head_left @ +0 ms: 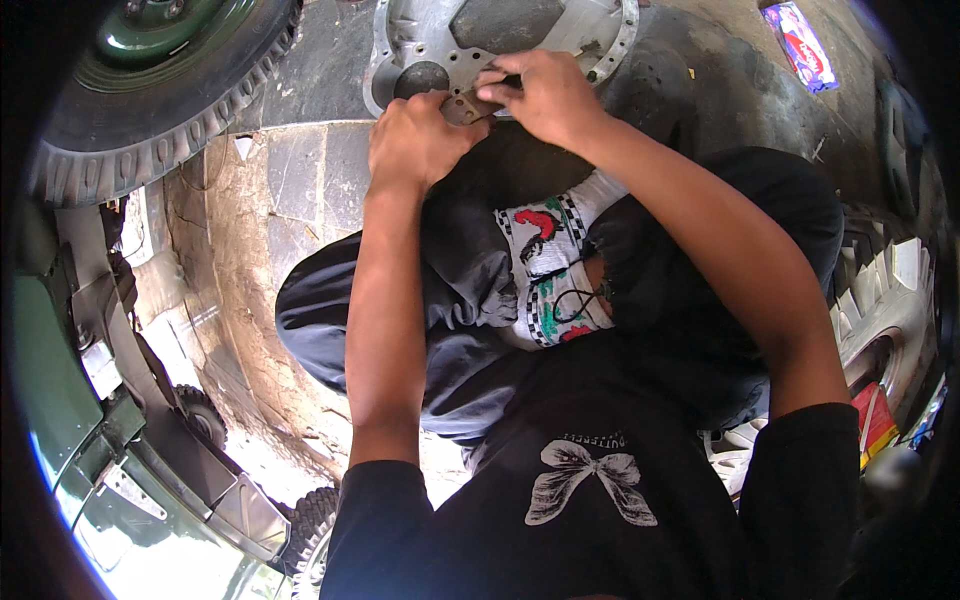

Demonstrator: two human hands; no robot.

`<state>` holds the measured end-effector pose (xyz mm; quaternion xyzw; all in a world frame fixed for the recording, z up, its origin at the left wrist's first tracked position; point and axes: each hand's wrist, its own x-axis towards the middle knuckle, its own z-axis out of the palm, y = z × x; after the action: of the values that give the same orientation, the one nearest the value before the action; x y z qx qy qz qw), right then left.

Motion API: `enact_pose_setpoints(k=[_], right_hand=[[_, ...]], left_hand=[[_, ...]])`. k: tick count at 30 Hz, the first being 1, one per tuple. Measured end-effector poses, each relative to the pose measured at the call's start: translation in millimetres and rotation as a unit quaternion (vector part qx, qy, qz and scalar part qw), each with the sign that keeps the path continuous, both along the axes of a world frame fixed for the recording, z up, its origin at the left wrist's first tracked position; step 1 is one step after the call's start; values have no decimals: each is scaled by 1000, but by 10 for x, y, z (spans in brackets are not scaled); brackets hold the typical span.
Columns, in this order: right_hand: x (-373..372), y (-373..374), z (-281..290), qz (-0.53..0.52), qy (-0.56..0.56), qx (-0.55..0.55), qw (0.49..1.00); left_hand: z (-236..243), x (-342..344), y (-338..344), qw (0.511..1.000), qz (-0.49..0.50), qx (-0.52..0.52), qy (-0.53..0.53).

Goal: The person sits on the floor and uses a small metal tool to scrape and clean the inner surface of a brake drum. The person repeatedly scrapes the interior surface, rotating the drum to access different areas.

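Both hands pinch small flat piece (pixel 468 106) over metal plate (pixel 500 40); left hand (pixel 420 135) below-left, right hand (pixel 540 95) above-right.

matt grey metal plate (pixel 500 40), rough rubber tyre (pixel 150 120), cracked, dusty concrete floor (pixel 250 230).

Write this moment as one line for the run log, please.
left hand: grip on small metal piece | right hand: grip on same piece | under hands: grey metal plate | near: tyre

Blue-red wrapper (pixel 800 45) top right, floor.
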<state>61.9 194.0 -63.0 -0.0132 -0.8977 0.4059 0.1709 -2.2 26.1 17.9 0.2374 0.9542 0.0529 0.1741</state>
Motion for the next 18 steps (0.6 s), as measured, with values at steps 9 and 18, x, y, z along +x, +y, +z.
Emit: enact_pose_setpoints(k=[9, 18], right_hand=[[23, -77, 82, -18, -35, -69, 997], [-68, -2, -5, -25, 43, -33, 998]], left_hand=[[-79, -26, -34, 1000, 8, 11, -4], [-23, -50, 13, 999, 12, -10, -33]])
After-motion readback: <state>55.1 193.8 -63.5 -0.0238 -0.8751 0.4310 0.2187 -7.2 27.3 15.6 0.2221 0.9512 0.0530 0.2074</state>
